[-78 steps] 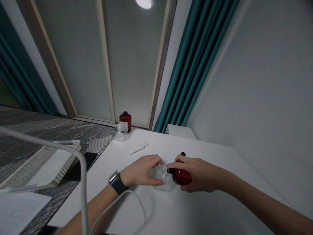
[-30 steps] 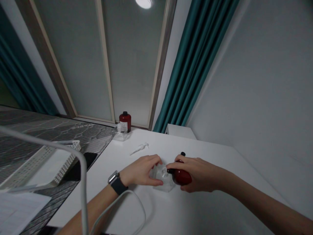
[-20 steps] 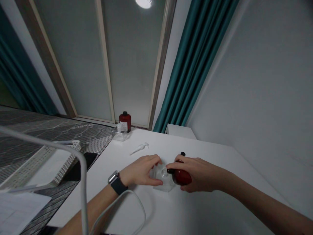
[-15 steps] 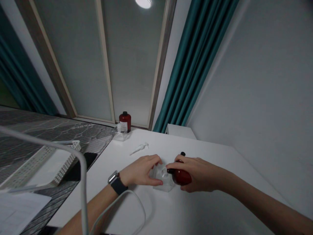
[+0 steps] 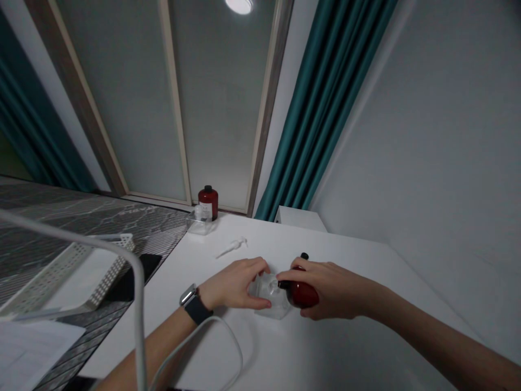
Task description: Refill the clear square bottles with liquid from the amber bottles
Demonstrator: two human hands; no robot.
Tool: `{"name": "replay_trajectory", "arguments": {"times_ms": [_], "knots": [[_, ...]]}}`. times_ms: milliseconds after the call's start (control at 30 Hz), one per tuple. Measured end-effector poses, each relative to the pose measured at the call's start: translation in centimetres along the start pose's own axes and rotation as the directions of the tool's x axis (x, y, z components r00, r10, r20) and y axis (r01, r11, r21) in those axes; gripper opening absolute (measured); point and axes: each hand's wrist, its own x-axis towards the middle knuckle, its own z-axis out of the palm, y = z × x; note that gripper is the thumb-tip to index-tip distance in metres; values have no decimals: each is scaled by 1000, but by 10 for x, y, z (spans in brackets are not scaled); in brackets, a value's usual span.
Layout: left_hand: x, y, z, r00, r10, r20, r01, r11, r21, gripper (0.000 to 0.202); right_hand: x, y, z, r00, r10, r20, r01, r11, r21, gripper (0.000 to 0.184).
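Note:
My right hand (image 5: 331, 288) is wrapped round a dark red bottle (image 5: 302, 295). The bottle is tipped on its side, its black neck pointing left over a clear container (image 5: 280, 310). With thumb and fingers curved round the container's left side, my left hand (image 5: 240, 282) holds it on the white table. Inside the container is a round clear shape, perhaps a bottle mouth; whether liquid is flowing cannot be made out. Just behind my right hand a black cap (image 5: 304, 256) shows, with what it belongs to mostly hidden. A white pump head with a tube (image 5: 233, 247) lies beyond my left hand.
At the table's far left corner stand a red bottle with a black cap (image 5: 208, 198) and a clear box (image 5: 199, 225) with a whitish item inside. A perforated basket (image 5: 69, 277) and paper (image 5: 36, 347) are at left. A white cable (image 5: 140, 304) crosses in front.

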Motion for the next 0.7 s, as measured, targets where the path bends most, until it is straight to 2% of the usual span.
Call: {"name": "replay_trajectory", "arguments": {"times_ms": [700], "knots": [[0, 0, 0, 1000, -11, 6, 11, 1000, 4, 47, 2, 0, -1, 1000, 4, 10, -4, 1000, -9, 69]]}}
